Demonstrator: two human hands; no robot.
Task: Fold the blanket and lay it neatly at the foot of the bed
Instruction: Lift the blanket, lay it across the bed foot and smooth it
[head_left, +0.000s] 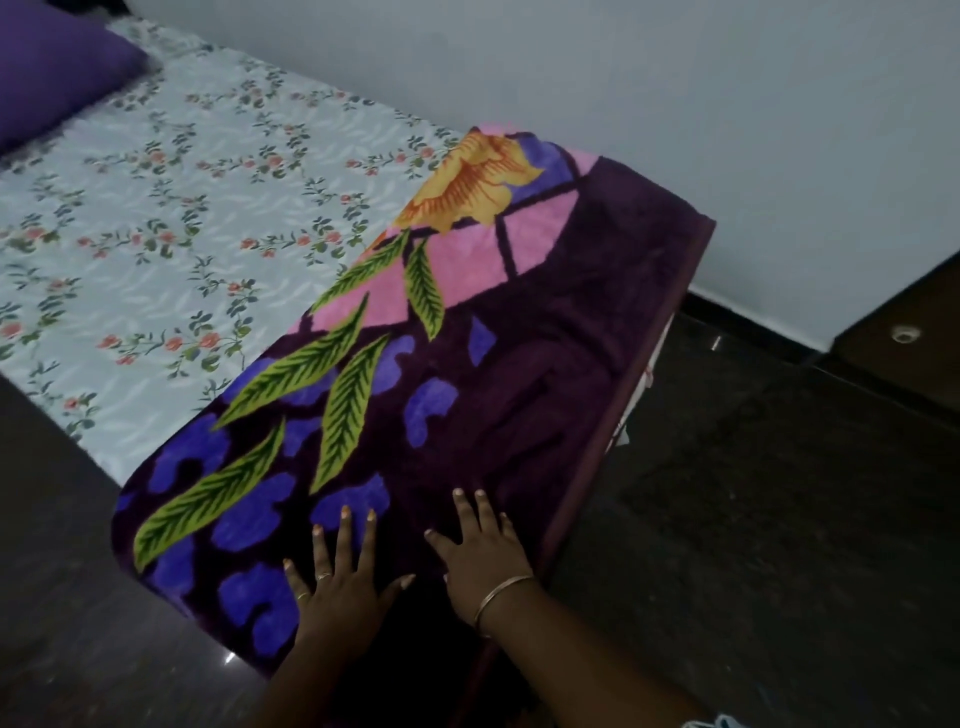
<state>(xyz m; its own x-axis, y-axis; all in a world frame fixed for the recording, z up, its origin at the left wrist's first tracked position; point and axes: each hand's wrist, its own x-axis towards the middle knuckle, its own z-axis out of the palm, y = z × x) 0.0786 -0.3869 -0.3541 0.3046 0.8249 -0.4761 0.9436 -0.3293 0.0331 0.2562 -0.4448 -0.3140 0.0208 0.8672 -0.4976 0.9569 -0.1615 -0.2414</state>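
A thick purple blanket (545, 332) with green leaves, blue patches, pink panels and a yellow flower lies folded in a long strip across the foot of the bed (156, 218). My left hand (337, 577) lies flat on its near end, fingers spread and straight. Just to its right, my right hand (480, 545) also rests flat on the blanket, close to the bound right edge, with a bangle on the wrist. Neither hand grips the fabric.
The bed has a pale floral sheet and a purple pillow (47, 78) at the far left. A white wall (675, 104) runs behind. Dark floor (779, 519) lies right of the bed, with a dark wooden cabinet (904, 343) at the far right.
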